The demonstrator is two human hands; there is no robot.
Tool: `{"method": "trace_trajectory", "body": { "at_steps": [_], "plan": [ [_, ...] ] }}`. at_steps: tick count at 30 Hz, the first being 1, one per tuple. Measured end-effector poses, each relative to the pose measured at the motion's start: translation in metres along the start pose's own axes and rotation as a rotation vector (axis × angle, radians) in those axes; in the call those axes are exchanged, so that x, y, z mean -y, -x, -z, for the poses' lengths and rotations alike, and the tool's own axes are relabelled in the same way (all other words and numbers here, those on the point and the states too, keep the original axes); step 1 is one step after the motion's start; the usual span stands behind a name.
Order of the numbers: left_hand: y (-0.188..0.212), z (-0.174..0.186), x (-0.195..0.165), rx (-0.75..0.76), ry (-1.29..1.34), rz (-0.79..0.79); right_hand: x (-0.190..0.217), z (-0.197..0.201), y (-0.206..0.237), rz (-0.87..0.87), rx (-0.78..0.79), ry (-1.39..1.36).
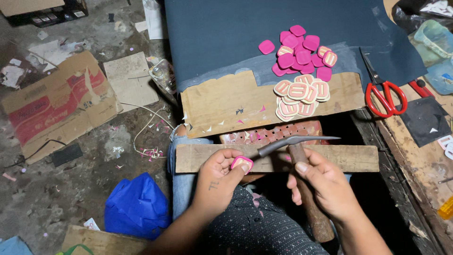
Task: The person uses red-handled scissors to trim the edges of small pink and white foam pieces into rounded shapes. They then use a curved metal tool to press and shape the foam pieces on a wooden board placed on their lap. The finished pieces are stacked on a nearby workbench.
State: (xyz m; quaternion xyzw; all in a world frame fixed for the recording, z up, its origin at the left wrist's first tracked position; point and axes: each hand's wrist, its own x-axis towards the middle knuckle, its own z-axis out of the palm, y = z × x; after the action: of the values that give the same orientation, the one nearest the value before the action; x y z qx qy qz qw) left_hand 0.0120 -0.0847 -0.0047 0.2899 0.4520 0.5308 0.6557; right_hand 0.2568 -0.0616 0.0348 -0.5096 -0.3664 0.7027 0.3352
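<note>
Low centre of frame, I see my left hand (222,172) curled, pinching a pink piece (242,163) against the wooden block (351,157). My right hand (321,182) is fisted around the hammer (295,156), head just beside that piece.

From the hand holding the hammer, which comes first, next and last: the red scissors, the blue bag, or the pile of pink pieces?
Measured from the right hand in the head view:
1. Pile of pink pieces, straight ahead on the dark sheet. The red scissors are nearly as close, so this is a narrow call.
2. Red scissors, ahead and to the right.
3. Blue bag, far left on the floor.
</note>
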Motion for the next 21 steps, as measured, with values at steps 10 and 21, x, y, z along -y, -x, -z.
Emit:
{"method": "trace_trajectory", "body": {
  "at_steps": [10, 21],
  "plan": [
    [0.0, -0.003, 0.002, -0.065, 0.052, 0.008, -0.008, -0.006, 0.009, 0.096, -0.082, 0.089],
    [-0.01, 0.003, 0.0, -0.066, -1.013, -0.54, -0.038, -0.007, -0.015, 0.214, -0.16, 0.576]
  ]
}}
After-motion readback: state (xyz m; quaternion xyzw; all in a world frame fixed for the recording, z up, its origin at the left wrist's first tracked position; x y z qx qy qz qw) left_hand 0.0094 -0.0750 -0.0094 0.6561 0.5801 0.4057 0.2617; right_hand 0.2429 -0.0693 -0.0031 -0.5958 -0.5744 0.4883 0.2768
